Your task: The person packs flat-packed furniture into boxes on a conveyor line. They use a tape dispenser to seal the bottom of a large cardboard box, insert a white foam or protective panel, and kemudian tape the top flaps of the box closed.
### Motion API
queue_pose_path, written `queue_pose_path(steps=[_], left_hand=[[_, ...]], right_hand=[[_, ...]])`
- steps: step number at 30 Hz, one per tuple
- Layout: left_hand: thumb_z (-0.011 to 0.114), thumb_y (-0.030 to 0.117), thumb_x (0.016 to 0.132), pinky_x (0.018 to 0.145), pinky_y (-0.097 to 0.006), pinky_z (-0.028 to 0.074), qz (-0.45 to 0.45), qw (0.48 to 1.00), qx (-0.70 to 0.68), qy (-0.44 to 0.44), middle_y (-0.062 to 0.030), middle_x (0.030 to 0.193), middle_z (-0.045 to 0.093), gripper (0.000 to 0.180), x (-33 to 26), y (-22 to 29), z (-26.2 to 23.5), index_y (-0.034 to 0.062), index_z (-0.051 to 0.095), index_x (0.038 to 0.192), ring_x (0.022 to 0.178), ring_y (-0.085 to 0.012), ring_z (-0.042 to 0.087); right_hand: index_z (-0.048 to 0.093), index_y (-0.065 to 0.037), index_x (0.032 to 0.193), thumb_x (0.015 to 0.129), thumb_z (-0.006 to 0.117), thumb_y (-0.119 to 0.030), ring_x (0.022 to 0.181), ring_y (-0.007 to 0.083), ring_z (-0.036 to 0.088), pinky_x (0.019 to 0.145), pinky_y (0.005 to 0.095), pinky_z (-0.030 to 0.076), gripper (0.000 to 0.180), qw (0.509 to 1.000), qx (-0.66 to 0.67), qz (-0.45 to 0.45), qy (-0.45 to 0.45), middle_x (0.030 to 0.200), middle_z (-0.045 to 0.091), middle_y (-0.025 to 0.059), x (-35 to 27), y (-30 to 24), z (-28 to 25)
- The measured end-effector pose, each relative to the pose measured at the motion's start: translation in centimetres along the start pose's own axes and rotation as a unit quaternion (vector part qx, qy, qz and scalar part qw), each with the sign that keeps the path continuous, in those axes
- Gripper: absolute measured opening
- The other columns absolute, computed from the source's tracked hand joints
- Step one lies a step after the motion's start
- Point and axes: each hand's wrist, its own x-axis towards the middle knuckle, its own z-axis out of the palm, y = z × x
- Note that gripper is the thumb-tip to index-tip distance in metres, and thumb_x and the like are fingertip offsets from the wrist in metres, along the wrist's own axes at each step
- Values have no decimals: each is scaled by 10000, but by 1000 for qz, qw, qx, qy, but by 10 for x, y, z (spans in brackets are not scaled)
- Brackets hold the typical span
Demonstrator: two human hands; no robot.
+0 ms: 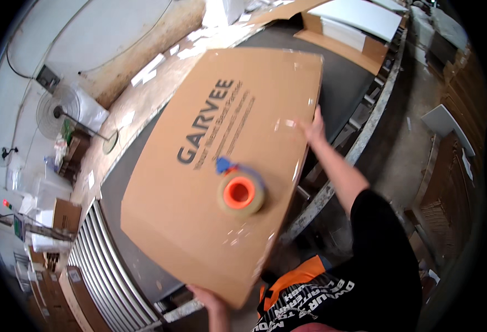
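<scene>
A large flat brown cardboard box (166, 193) with dark printing lies tilted across the dark conveyor belt, one corner jutting over the near rail. My right hand (315, 130) grips its right edge, with the fingers partly on the side. At the near lower corner, my left hand (206, 299) holds the box from beneath, and some of its fingers are hidden. On top of the box rests a tape dispenser (258, 195) with a roll of clear tape, an orange core and a blue part. Neither hand touches the dispenser.
Metal rollers (108, 271) continue the belt (135, 252) at lower left. An open carton with white panels (359, 19) sits at the belt's far end. A standing fan (58, 112) is at left; stacked cardboard (448, 193) lines the right. Paper scraps litter the floor beyond the belt.
</scene>
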Motion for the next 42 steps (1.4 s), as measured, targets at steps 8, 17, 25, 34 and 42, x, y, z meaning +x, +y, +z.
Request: queue_pose_path(steps=[8,17,25,34,42], left_hand=[[472,447,997,688,-403,545,-16,761,566,-316,-167,681,681,561,-114,94,0,-45,690,841,751,-317,702],[563,510,929,881,-457,508,634,593,493,62,-276,1030,664,629,238,127,36,-41,570,1233,1002,-395,645],[438,442,1000,681,-478,512,428,708,555,-81,-229,772,676,538,363,131,76,-36,658,887,756,-421,655],[447,392,1003,634,-517,458,470,795,358,-136,-267,770,642,518,366,123,93,-46,650,816,702,-455,609],[455,399,1004,889,-462,494,357,846,362,-159,-269,1098,662,513,264,99,41,-52,606,1196,1021,-420,630]], right_hand=[[529,27,1338,833,623,-244,1020,147,599,914,318,480,581,894,249,9,-371,1130,659,92,25,-62,3],[592,1,1280,846,625,-192,851,101,578,776,263,476,477,969,48,39,-238,963,663,44,-108,-92,102],[435,21,1337,738,713,-317,1292,486,318,1073,566,295,741,929,-347,-83,99,1439,317,304,-332,-96,16],[458,-22,1349,757,664,-404,1282,524,261,1063,593,266,734,886,-460,34,59,1479,190,361,-351,-113,30],[610,-52,1184,724,676,-379,1237,491,339,1041,585,288,568,893,-428,-91,106,1444,326,287,-330,-82,-34]])
